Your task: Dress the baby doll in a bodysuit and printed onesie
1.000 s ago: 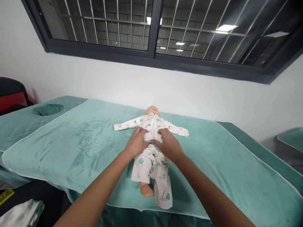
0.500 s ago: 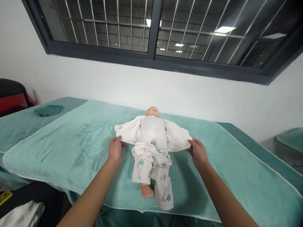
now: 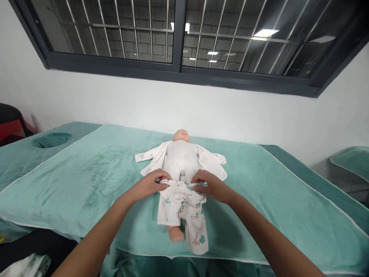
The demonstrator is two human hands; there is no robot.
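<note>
A baby doll (image 3: 181, 154) lies on its back, head toward the wall, with one bare foot showing at the near end. Its white shirt (image 3: 155, 159) is spread open on both sides, sleeves out. Patterned baby pants (image 3: 173, 207) are drawn up the legs to the thighs. My left hand (image 3: 152, 182) pinches the waistband at its left edge, fingers closed. At the right edge of the waistband, my right hand (image 3: 209, 184) is also closed on the cloth. The doll's other foot is hidden inside the longer pant leg.
A light green cover (image 3: 95, 169) lies over the bed, which has a round face hole (image 3: 52, 140) at the left. Behind stands a white wall under a barred window (image 3: 178, 69). Patterned cloth (image 3: 27, 265) lies on something black at lower left.
Both hands have let go of the shirt's front flaps and moved inward to the pants' waistband. The flaps now lie down beside the doll. The view has shifted slightly.
</note>
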